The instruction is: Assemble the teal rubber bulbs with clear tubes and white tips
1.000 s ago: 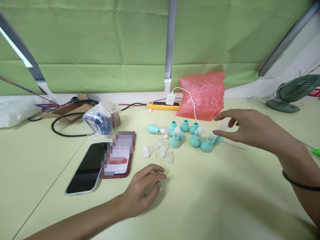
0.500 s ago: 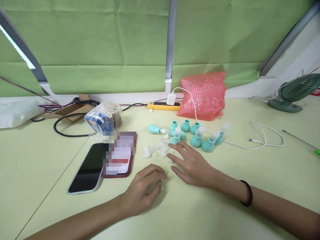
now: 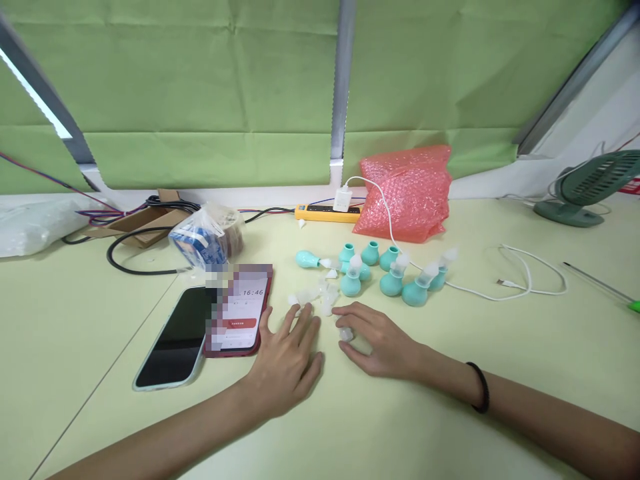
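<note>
My left hand (image 3: 283, 363) lies spread, its fingertips at the near edge of a loose group of translucent white pieces (image 3: 327, 297). To its right, my right hand (image 3: 380, 340) curves its fingers around one small translucent piece (image 3: 346, 333) on the table; thumb and forefinger are apart, on either side of it. Behind the hands stand several teal bulbs, some with bare open necks, like this bulb (image 3: 371, 253), and some with clear tips fitted, like this one (image 3: 415, 292). Another teal bulb (image 3: 307, 259) lies on its side at the group's left.
Two phones (image 3: 173, 340) lie left of my left hand. Farther back are a plastic-wrapped bundle (image 3: 205, 237), a yellow power strip (image 3: 327, 213) and a pink bubble-wrap bag (image 3: 405, 193). A white cable (image 3: 525, 267), a screwdriver (image 3: 600, 287) and a green fan (image 3: 575, 193) are at the right.
My left hand has spread its fingers and reached forward to the white pieces. My right hand has drawn back slightly from the bulbs, and a small piece now shows between its fingers.
</note>
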Available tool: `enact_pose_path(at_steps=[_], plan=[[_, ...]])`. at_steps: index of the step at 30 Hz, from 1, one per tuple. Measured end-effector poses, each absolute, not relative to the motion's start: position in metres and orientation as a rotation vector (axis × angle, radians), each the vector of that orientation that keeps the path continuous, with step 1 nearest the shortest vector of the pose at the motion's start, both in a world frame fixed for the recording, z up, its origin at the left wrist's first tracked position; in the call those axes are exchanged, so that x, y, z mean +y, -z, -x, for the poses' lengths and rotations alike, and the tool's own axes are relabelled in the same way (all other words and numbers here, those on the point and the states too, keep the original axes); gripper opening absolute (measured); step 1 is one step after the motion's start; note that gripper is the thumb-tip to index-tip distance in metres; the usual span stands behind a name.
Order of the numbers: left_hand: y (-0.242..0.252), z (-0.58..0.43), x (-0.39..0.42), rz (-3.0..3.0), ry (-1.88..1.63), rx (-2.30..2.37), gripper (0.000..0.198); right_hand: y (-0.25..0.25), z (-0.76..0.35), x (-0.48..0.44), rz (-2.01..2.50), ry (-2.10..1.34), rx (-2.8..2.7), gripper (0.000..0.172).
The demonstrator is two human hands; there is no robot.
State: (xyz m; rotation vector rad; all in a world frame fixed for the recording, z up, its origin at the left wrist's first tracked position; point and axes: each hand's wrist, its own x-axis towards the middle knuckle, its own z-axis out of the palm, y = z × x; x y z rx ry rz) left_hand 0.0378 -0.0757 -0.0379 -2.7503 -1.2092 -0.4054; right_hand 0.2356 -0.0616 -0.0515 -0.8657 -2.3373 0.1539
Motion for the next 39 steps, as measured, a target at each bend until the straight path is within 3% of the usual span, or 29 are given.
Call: enact_pose_path(at_steps=[8,14,17,21,32,39], plan=[[0.044,-0.035,-0.073,2.855,0.469,-0.977,0.029,0.06,-0.236,-0.065,0.757,-0.286,-2.239,0.023],[0.053,-0.031,-0.069,2.948,0.773,-1.027,0.029,0.051,-0.234,-0.068,0.88,-0.406,-2.145,0.041],[0.052,-0.032,-0.068,2.913,0.823,-1.104,0.031,0.048,-0.232,-0.067,0.919,-0.366,-2.175,0.029],[0.047,-0.035,-0.069,2.796,0.622,-1.223,0.035,0.048,-0.231,-0.065,0.877,-0.37,-2.292,0.013],[0.042,-0.035,-0.067,2.676,0.46,-1.362,0.024,0.048,-0.23,-0.067,0.901,-0.388,-2.322,0.008],[0.043,-0.035,-0.067,2.689,0.608,-1.318,0.015,0.05,-0.23,-0.066,0.877,-0.38,-2.339,0.007]])
